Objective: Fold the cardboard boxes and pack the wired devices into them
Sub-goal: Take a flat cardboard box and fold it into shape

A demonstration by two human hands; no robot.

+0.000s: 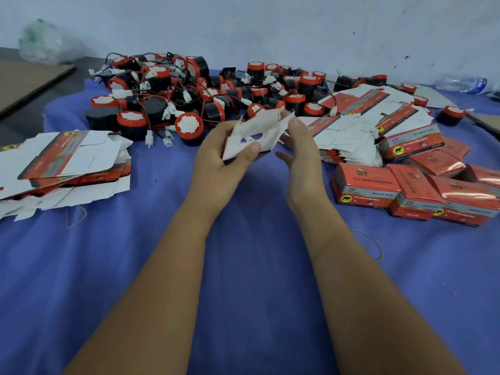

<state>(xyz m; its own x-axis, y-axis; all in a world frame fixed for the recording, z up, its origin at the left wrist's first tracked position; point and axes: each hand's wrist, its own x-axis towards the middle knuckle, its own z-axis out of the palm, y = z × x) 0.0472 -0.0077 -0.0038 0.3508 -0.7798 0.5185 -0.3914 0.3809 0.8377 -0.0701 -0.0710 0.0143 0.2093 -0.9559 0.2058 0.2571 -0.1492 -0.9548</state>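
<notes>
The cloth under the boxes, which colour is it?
The cloth is plain blue, seen in the head view.

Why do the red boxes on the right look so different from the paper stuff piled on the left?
The folded boxes are closed and stand up as blocks; the flat box blanks lie open in a loose stack. The boxes show only red printed sides; the blanks also show white insides and flaps. Both carry the same red print.

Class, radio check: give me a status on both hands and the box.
Left hand gripping box blank. Right hand open at its edge, fingers loose. Blank half-folded, still empty. Pile of wired devices behind; nothing obstructing.
</notes>
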